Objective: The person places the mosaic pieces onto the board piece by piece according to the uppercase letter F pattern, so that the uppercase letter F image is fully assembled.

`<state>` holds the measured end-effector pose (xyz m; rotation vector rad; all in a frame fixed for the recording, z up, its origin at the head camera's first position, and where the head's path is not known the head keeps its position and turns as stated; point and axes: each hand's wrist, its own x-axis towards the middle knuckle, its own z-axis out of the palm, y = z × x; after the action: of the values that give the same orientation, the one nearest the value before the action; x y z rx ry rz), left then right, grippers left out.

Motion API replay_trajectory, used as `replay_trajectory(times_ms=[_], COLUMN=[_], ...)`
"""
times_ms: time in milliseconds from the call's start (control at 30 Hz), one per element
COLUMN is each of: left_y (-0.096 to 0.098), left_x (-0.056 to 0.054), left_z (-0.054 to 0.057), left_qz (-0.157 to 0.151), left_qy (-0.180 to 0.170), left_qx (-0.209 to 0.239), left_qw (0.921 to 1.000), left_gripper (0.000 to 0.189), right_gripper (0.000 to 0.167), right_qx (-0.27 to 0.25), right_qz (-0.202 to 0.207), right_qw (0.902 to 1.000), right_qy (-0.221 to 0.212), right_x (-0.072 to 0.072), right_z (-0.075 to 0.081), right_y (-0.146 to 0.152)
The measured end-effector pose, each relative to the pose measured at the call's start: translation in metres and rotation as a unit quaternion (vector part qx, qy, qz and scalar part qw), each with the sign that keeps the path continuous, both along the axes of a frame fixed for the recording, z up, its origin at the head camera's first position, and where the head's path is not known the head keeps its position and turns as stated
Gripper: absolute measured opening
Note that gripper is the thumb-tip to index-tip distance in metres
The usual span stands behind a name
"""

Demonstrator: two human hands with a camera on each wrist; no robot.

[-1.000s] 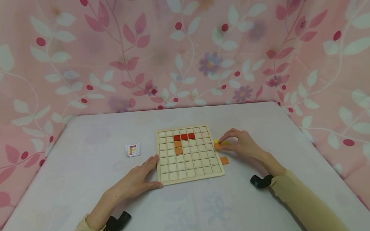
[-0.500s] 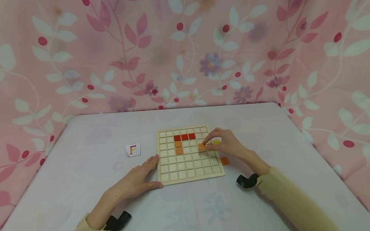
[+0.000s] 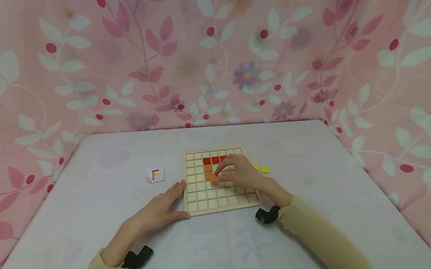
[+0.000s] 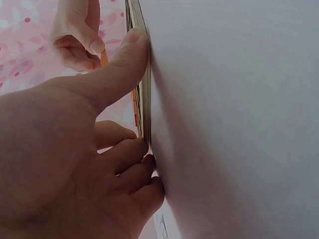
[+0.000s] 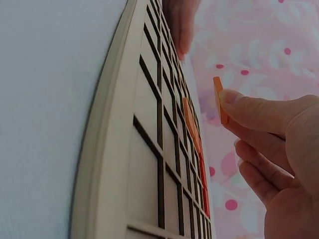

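Note:
A wooden grid board lies on the table. In its upper rows sit a row of red tiles and, below the leftmost, two orange tiles in a column. My right hand pinches an orange tile between thumb and finger, raised above the board in the right wrist view. It partly covers the rightmost red tile in the head view. My left hand rests against the board's left edge, with thumb at the near corner and fingers farther up, touching the rim.
A small paper card printed with a coloured grid pattern lies left of the board. Two yellow tiles lie past the board's right edge, one partly behind the right hand. A floral curtain hangs behind the table.
My right hand has carried the orange tile leftward from beyond the board's right edge to above the board, near the orange column. The left hand stays in place.

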<state>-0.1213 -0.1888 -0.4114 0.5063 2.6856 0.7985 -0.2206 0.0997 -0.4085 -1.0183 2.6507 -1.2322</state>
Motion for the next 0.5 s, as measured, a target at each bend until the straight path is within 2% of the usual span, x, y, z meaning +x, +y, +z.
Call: replay_trajectory(times_ms=[100,300,500], left_y=[0.001,0.002,0.0], left_x=[-0.001,-0.001,0.0], left_z=[0.0,0.0,0.001], left_qz=[0.0,0.003,0.005], left_qy=[-0.005,-0.011,-0.008], left_qx=[0.001,0.002,-0.003], left_qw=[1.0,0.9999,0.9999], left_gripper=[0.101,0.101,0.101], right_gripper=[0.015,0.014,0.015], right_qx=[-0.001,0.001,-0.004], right_qz=[0.003,-0.005,0.001], right_qw=[1.0,0.9993,0.9995], right_qy=[-0.001,-0.037,-0.03], right_x=[0.001,0.005,0.006], right_z=[-0.002,-0.008,-0.012], right_y=[-0.007,-0.012,-0.014])
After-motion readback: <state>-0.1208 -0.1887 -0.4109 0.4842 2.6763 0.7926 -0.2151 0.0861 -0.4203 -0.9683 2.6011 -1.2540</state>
